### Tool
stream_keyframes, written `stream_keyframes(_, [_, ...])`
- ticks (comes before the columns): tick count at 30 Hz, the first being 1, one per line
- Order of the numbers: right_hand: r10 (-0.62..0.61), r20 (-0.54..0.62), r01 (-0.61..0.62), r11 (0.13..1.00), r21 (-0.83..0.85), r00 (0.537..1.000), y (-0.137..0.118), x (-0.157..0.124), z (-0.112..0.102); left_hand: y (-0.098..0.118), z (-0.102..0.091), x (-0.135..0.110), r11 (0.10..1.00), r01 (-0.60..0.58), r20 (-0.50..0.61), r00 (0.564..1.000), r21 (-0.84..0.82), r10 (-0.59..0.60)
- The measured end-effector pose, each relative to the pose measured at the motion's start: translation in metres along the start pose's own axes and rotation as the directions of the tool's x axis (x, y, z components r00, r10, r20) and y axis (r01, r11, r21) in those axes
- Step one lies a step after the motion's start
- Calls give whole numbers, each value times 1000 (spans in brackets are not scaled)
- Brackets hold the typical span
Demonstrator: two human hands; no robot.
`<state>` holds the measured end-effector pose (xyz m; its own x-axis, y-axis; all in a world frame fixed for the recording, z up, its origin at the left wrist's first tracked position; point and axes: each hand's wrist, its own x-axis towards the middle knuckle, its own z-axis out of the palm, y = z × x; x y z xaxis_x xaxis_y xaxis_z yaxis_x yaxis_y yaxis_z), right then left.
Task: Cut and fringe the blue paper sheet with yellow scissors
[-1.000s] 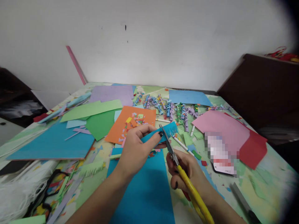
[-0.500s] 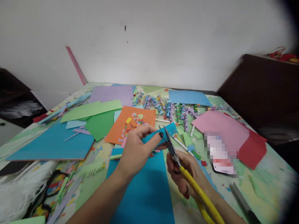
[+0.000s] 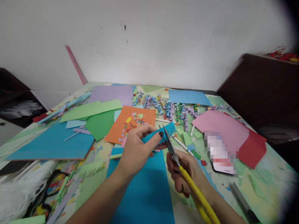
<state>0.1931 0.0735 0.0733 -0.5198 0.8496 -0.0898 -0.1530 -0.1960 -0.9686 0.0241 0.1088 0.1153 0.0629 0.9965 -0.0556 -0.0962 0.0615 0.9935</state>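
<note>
Between thumb and fingers, my left hand (image 3: 140, 149) pinches a blue paper strip (image 3: 169, 127) whose right end is cut into a fine fringe. My right hand (image 3: 187, 171) grips scissors (image 3: 187, 177) with long yellow handles. Their blades straddle the strip just right of my left thumb, slightly parted at the tips. Beneath both hands lies a large blue sheet (image 3: 142, 189). An orange sheet (image 3: 116, 127) strewn with small paper scraps is just beyond my left hand.
Several decorated paper rolls (image 3: 168, 109) line the back of the table. Pink paper (image 3: 217, 124) and a pixelated phone-like object (image 3: 220, 154) lie at right, with a knife (image 3: 243, 199) nearer. White string (image 3: 18, 196) and black-framed glasses (image 3: 50, 183) are at front left.
The scissor handles have drawn closer together in my right hand, and the blades are a little more closed on the strip. My left hand has barely moved.
</note>
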Motion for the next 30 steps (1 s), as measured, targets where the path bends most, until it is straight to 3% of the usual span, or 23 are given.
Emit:
stream_keyframes(18, [-7, -43, 2, 994, -109, 999, -3, 2, 3, 2, -1, 0, 999, 32, 16, 999, -26, -31])
stream_keyframes(30, [-5, -72, -2, 996, -94, 997, -3, 4, 5, -1, -2, 0, 997, 25, 24, 999, -70, -23])
